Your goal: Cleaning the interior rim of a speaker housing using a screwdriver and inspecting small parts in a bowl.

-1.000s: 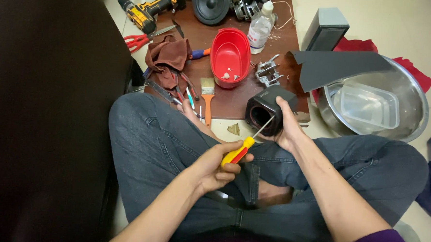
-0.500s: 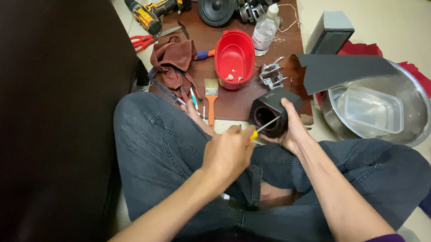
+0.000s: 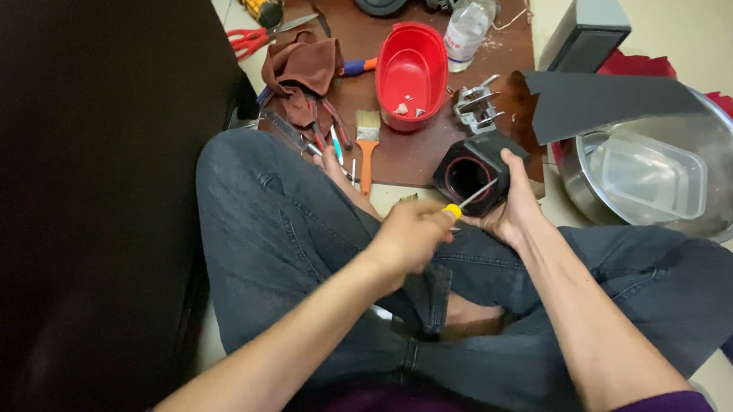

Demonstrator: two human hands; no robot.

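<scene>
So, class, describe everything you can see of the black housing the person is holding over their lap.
The black housing is a boxy, matte, plastic-looking shell with rounded corners. Its front face has a round opening ringed in dark red. It is tilted, opening turned toward the person. The right hand grips it from behind and below, thumb on its right edge. The metal shaft of a yellow-handled screwdriver, held in the left hand, reaches into the opening.

Black housing [image 3: 475,174] with a red-ringed opening, yellow-handled screwdriver [image 3: 464,204] — red bowl [image 3: 411,74], brown cloth [image 3: 306,71], orange-handled brush [image 3: 366,148].
</scene>
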